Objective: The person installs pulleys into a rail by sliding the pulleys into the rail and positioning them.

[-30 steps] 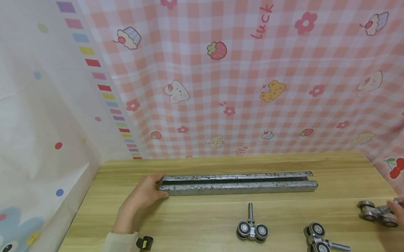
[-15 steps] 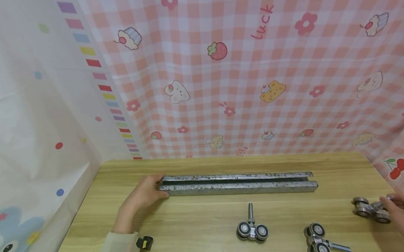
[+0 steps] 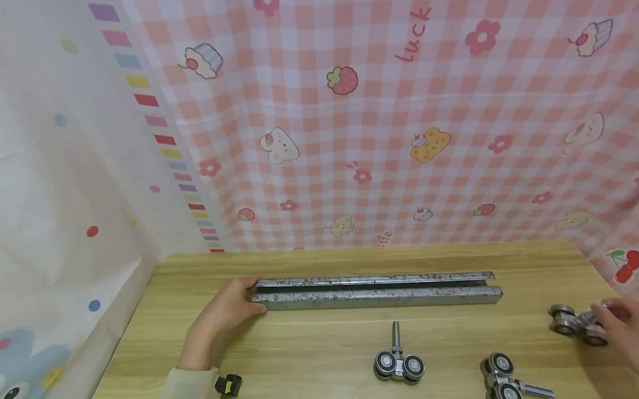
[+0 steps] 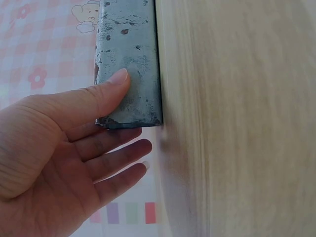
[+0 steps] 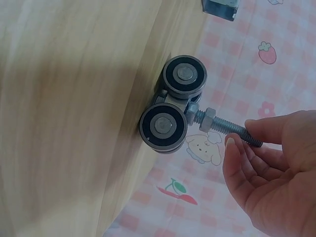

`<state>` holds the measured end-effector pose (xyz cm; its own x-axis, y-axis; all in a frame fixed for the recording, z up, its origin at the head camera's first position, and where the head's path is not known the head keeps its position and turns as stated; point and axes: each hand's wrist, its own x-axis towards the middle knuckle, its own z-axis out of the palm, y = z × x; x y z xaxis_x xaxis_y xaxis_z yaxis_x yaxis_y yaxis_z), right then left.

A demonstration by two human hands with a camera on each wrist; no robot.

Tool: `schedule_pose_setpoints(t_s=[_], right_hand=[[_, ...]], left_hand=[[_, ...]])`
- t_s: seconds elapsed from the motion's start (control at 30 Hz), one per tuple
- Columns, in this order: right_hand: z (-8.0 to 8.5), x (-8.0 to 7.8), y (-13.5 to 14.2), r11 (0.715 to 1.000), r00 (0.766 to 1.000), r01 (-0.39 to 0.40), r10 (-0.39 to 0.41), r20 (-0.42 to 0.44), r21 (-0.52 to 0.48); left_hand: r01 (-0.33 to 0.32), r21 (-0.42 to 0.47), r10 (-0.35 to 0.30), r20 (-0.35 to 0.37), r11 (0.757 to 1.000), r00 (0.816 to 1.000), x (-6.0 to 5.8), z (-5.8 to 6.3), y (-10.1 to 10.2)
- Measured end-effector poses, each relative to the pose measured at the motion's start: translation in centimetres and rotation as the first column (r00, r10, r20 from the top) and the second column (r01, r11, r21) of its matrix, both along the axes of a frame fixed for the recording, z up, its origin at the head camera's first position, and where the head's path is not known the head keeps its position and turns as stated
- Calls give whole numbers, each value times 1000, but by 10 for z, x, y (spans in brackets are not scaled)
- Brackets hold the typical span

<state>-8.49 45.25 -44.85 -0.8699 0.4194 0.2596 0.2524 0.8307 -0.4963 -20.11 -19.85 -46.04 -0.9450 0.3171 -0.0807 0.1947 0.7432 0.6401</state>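
The long metal channel (image 3: 379,299), a hollow trough with a slot running along its top, lies crosswise on the wooden surface (image 3: 306,354); the slot shows only a dark interior, and its lips are speckled with rust-coloured spots. The left hand (image 3: 224,310) has its grip on the channel's left end, thumb against the near wall and fingers around the far side. Well apart from the right end, the right hand (image 3: 638,333) pinches the bolt tip of a held roller (image 3: 578,324) between thumb and fingers, its grip narrow; whether the wheels touch the surface I cannot tell. All the rollers are outside the channel: a middle roller (image 3: 398,365) sits in front of it, bolt pointing towards it, and a lower-right roller (image 3: 502,380) lies with its bolt pointing right.
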Motion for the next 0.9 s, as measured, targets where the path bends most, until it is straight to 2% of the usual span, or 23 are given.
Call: schedule_pose_setpoints(t_s=[0.17, 0.37, 0.7, 0.9], right_hand=[[2, -7, -2, 1000, 997, 29, -30, 69, 8], [3, -10, -1, 999, 995, 7, -11, 101, 32], [6, -17, -2, 993, 996, -73, 69, 50, 88], [6, -23, -3, 992, 994, -94, 89, 65, 81]], left_hand=[[0, -1, 0, 1, 1000, 1000, -1, -1, -1], [4, -4, -4, -4, 1000, 1000, -1, -2, -1], [8, -27, -8, -26, 1000, 1000, -3, -1, -1], [11, -23, -12, -35, 1000, 999, -2, -1, -1]])
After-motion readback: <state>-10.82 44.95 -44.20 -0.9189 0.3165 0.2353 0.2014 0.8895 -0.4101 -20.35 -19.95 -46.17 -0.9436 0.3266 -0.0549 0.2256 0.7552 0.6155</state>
